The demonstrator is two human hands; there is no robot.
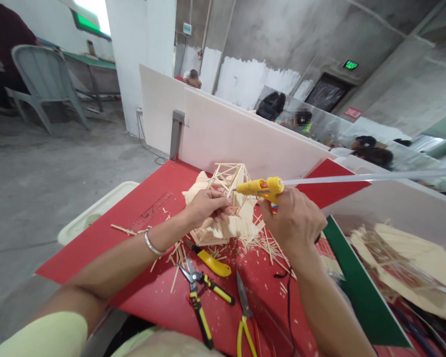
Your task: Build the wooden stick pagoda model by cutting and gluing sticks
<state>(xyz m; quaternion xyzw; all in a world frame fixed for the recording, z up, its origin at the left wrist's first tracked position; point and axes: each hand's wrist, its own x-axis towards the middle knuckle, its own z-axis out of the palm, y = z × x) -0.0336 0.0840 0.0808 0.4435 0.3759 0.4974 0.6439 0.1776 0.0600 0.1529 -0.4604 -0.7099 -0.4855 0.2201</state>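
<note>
My right hand (pixel 297 220) is wrapped round a yellow hot glue gun (pixel 262 187), with a long translucent glue stick (pixel 342 178) jutting from its back. The gun's nozzle points left, close to a model built of thin wooden sticks (pixel 230 174). My left hand (pixel 210 206) has its fingers pinched together at the model's near side; what lies between the fingertips is too small to make out. Sheets of sticks joined side by side (pixel 234 228) form the model's lower part. Just in front lie a yellow utility knife (pixel 213 262) and black-and-yellow snips (pixel 198 285).
Yellow-handled pliers (pixel 245 310) lie near the red table's front edge. Loose sticks (pixel 267 245) and scraps are scattered around the model. A black cord (pixel 290 307) runs below my right hand. White partition boards (pixel 245 134) stand behind; a green board (pixel 364 282) is at right.
</note>
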